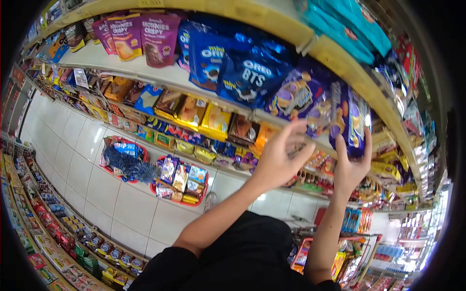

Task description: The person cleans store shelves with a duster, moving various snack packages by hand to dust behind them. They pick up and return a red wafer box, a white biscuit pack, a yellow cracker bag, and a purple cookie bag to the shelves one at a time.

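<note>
My right hand (350,167) grips the lower end of a purple snack pack (342,116), which stands upright at the shelf front, thumb on one side and a finger on the other. My left hand (281,154) is raised just left of it, fingers apart and slightly blurred, with no item visible in it. Behind the hands, a wider purple snack pouch (297,94) sits on the shelf. Beside that pouch stand blue Oreo BTS pouches (250,77) and a mini Oreo pouch (206,60).
Brownies Crispy pouches (160,41) share the upper shelf, and wafer packs (191,111) fill the one below. On the tiled floor (131,203) are a red basket of snacks (206,186) and another basket (145,153) with a blue-grey duster (126,162). A loaded cart (303,252) stands at lower right.
</note>
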`<act>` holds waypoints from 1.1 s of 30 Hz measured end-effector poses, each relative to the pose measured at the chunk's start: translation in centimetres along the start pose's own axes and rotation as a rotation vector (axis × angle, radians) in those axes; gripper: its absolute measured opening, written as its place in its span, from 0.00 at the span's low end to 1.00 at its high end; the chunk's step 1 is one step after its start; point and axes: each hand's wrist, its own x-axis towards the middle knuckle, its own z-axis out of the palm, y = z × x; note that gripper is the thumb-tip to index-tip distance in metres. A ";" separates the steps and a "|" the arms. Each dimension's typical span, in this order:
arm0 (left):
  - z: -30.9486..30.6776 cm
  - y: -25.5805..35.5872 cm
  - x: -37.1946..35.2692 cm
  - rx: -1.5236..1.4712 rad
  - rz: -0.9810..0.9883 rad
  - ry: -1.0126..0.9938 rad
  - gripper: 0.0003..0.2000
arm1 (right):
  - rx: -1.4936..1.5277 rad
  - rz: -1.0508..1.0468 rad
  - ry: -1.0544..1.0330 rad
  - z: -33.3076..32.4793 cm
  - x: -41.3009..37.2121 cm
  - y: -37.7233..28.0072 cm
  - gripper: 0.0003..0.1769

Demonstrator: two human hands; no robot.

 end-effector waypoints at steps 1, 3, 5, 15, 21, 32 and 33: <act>-0.4 -0.4 -0.4 -0.005 -0.047 -0.012 0.24 | -0.001 -0.006 0.015 0.1 0.5 -0.1 0.35; -1.1 -0.7 -0.9 -0.024 -0.134 -0.058 0.22 | -0.022 -0.019 0.008 0.5 1.3 0.0 0.35; -1.3 -1.7 -1.3 -0.044 -0.198 -0.067 0.22 | -0.051 -0.029 -0.009 1.3 2.1 -0.2 0.35; -1.4 0.1 1.8 -0.240 -0.180 -0.101 0.22 | -0.127 -0.034 -0.015 3.2 5.6 -0.2 0.30; -0.3 0.2 3.9 -0.131 -0.025 -0.037 0.22 | -0.235 -0.098 0.050 5.2 7.1 0.5 0.30; -0.8 0.7 2.9 -0.274 -0.261 -0.106 0.28 | -0.112 -0.103 0.068 2.5 1.6 1.3 0.35; -0.5 0.6 2.6 -0.295 -0.259 -0.120 0.30 | -0.146 -0.141 0.064 2.0 0.6 1.9 0.37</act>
